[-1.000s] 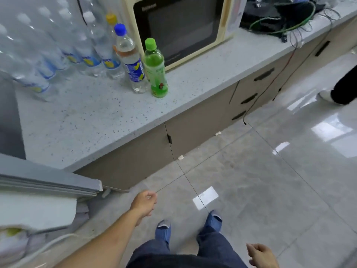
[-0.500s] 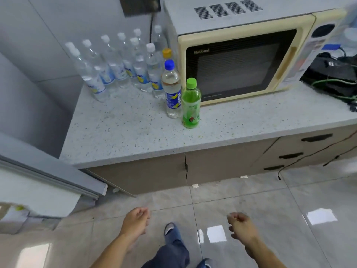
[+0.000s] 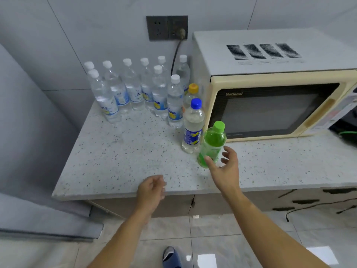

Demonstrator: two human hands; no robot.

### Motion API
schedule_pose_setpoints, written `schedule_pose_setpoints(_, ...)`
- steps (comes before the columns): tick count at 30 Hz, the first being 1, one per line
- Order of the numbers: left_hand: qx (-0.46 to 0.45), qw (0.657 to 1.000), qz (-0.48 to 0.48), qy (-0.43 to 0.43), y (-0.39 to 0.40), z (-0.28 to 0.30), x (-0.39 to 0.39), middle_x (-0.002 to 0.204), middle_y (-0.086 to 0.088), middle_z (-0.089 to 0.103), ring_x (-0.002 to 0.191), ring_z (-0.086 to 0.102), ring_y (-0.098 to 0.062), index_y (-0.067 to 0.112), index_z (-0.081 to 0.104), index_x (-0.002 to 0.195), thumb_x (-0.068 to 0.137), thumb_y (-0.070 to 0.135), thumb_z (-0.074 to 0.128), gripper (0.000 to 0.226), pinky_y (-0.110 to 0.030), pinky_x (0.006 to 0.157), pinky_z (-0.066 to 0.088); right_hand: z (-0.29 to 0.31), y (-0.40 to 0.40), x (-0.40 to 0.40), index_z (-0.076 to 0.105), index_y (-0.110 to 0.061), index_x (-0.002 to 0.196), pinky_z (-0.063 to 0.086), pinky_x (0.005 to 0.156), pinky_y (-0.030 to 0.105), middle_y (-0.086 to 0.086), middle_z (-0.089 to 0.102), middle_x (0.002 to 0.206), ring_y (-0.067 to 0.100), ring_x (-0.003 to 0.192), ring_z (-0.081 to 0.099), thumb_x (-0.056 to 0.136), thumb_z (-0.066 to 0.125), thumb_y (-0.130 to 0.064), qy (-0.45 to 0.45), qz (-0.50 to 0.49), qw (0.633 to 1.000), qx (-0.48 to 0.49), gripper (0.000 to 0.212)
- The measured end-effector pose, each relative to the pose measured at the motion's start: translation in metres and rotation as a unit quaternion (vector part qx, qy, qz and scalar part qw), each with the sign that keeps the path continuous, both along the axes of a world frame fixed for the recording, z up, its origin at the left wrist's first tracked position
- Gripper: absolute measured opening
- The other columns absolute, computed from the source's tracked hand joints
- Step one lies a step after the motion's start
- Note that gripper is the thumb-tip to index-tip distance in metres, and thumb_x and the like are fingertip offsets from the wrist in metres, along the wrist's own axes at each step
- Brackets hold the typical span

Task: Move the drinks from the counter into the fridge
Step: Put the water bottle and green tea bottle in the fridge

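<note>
Right hand (image 3: 225, 167): being held with fingers spread apart at the lower part of the green bottle, the thumb lying in front of the bottle's base; whether the thumb is touching cannot be told, and the fingers to the right are not closed round it
Left hand (image 3: 152, 189): being held over the near edge of the counter, fingers loosely curled, nothing being gripped
Green bottle (image 3: 212, 144): being kept upright on the counter (image 3: 125, 157), green cap on, just in front of the microwave's near left corner
Blue-capped bottle (image 3: 193, 126): standing upright just left of and behind the green bottle, clear liquid inside, blue label
Orange-capped bottle (image 3: 192, 92): standing behind the blue-capped one, mostly hidden by it
Water bottles (image 3: 135, 88): being kept in a cluster at the far left of the counter against the wall, white caps, blue and yellow labels
Microwave (image 3: 270, 89): seated on the right of the counter, door closed, cream front
Wall socket (image 3: 167, 28): mounted on the far wall above the bottles, one plug inserted, cable running down behind them
Grey panel (image 3: 34, 171): being seen at the left edge, beside the counter; what it belongs to cannot be told
</note>
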State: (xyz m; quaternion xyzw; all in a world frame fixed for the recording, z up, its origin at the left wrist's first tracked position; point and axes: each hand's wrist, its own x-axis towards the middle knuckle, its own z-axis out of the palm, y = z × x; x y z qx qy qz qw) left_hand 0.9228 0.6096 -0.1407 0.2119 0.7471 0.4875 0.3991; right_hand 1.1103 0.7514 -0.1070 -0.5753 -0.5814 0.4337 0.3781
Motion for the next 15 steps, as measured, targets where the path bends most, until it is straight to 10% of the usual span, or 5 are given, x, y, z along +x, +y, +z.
schedule_pose_setpoints(15, 0.073, 0.995, -0.016, 0.062, 0.194, 0.07, -0.067, 0.132, 0.009, 0.051, 0.115, 0.055, -0.012, 0.033, 0.038, 0.143, 0.085, 0.027, 0.075, 0.069, -0.026, 0.085, 0.049, -0.022, 0.042, -0.015, 0.054, -0.047, 0.101, 0.044, 0.064, 0.0, -0.03, 0.065, 0.095, -0.009, 0.087, 0.063, 0.065, 0.082, -0.039, 0.012, 0.052, 0.999, 0.007, 0.045)
